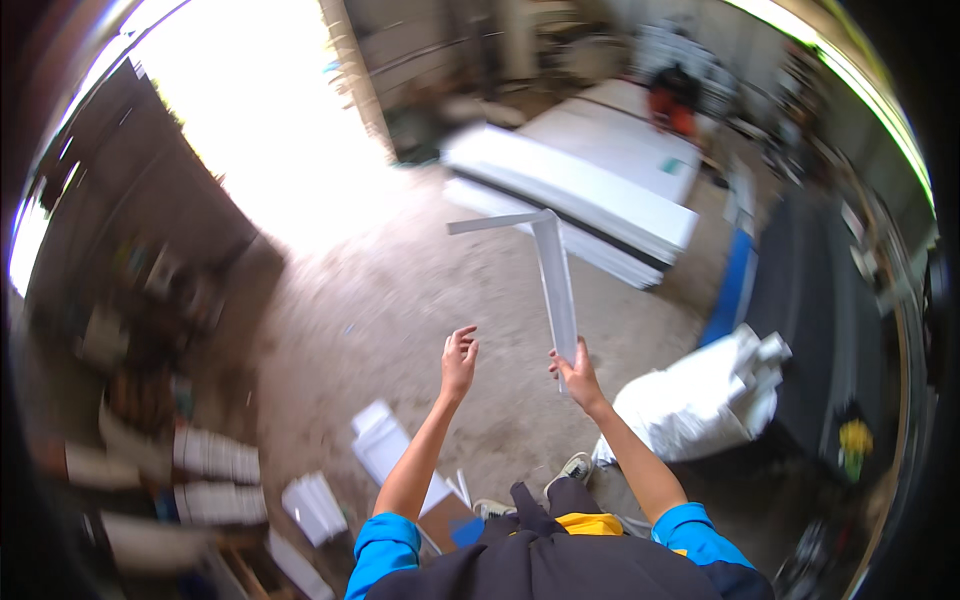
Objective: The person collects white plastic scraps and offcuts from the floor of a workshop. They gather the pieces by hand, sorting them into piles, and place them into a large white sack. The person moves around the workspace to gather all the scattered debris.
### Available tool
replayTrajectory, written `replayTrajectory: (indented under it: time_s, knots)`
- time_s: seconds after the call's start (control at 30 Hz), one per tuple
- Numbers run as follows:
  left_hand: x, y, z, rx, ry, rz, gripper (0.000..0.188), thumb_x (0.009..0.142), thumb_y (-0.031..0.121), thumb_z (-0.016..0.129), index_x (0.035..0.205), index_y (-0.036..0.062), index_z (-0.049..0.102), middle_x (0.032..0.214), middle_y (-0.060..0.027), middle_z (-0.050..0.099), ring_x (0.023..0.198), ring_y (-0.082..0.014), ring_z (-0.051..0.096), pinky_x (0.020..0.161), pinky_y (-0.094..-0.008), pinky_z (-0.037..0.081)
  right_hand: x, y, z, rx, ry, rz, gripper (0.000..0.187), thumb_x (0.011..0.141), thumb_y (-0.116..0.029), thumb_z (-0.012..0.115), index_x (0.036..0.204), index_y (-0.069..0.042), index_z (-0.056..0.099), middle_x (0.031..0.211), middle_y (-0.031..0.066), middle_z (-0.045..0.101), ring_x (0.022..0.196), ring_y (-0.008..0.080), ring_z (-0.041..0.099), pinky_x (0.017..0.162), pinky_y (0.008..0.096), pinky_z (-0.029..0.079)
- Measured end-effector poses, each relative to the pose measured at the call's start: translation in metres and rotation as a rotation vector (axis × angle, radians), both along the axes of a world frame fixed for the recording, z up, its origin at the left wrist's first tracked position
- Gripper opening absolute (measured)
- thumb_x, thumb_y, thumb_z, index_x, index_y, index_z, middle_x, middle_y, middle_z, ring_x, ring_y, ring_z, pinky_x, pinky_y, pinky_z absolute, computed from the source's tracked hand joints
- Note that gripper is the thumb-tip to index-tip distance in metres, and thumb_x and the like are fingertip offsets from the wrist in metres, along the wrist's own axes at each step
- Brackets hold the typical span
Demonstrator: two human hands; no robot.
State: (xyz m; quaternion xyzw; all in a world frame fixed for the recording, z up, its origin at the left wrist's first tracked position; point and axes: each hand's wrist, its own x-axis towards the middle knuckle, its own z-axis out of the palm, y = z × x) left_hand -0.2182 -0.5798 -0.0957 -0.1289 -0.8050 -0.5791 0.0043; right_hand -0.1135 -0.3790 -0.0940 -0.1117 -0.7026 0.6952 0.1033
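Head view: my right grip (579, 381) clasps a white strip (556, 285), likely carrying. Empty left grip (458, 368) alongside, half-open, should support it.

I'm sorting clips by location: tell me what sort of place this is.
Probably a workshop or storage shed: stacked white sheets, a white bag on the floor, and a wide, bright doorway.

- Daylight floods through an opening (265, 110) at upper left, glare bleaching the nearby floor (370, 300).
- A bright strip (840, 72) glows at upper right; the left side lies in shadow.
- Blur smears the background; lines bend toward the black rim.
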Motion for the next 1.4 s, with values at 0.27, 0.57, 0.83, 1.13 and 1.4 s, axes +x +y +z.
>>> replayTrajectory:
  time_s: [0.27, 0.57, 0.83, 1.13, 1.4]
  knots:
    - [0.038, 0.324, -0.023, -0.184, -0.031, -0.842, 0.027, 0.082, 0.011, 0.053, 0.108, 0.0064, 0.051, 0.102, -0.0128, 0.050, 0.085, -0.0208, 0.055, 0.073, -0.0301, 0.046, 0.220, 0.257, -0.057, 0.235, -0.104, -1.101, 0.058, 0.083, -0.011, 0.048, 0.128, 0.004, 0.016, 0.085, 0.0136, 0.054, 0.060, 0.0165, 0.054, 0.051, 0.0289, 0.045]
    - [0.134, 0.502, -0.081, -0.326, -0.090, -1.175, 0.029, 0.077, 0.019, 0.057, 0.102, 0.0041, 0.055, 0.088, -0.0141, 0.059, 0.085, -0.0257, 0.057, 0.072, -0.0344, 0.045, 0.350, 0.316, -0.113, 0.819, -0.437, -1.444, 0.051, 0.084, -0.013, 0.046, 0.127, 0.003, 0.023, 0.097, 0.0191, 0.052, 0.056, 0.0188, 0.053, 0.044, 0.0283, 0.044]
    - [0.154, 0.589, -0.145, -0.464, -0.054, -1.097, 0.035, 0.078, 0.027, 0.055, 0.102, 0.0009, 0.053, 0.092, -0.0170, 0.058, 0.092, -0.0289, 0.053, 0.080, -0.0364, 0.041, 0.300, 0.323, -0.025, 0.879, -0.535, -1.320, 0.043, 0.082, -0.008, 0.046, 0.120, 0.006, 0.030, 0.103, 0.0269, 0.047, 0.088, 0.0412, 0.052, 0.070, 0.0425, 0.045]
    - [0.146, 0.704, -0.196, -0.555, -0.508, -1.052, 0.044, 0.076, 0.030, 0.056, 0.105, -0.0029, 0.047, 0.103, -0.0245, 0.051, 0.099, -0.0335, 0.050, 0.085, -0.0386, 0.039, 0.191, 0.365, 0.005, 0.642, -0.949, -1.128, 0.042, 0.081, -0.002, 0.043, 0.120, 0.003, 0.030, 0.094, 0.0305, 0.046, 0.078, 0.0435, 0.054, 0.065, 0.0443, 0.046]
    - [0.116, 0.714, -0.187, -0.395, -0.398, -1.246, 0.033, 0.082, 0.020, 0.051, 0.101, -0.0035, 0.040, 0.090, -0.0206, 0.055, 0.073, -0.0260, 0.058, 0.063, -0.0342, 0.047, 0.128, 0.447, -0.001, 0.563, -1.139, -0.998, 0.023, 0.084, -0.013, 0.041, 0.100, 0.004, 0.039, 0.070, 0.0266, 0.056, 0.070, 0.0426, 0.056, 0.060, 0.0494, 0.044]
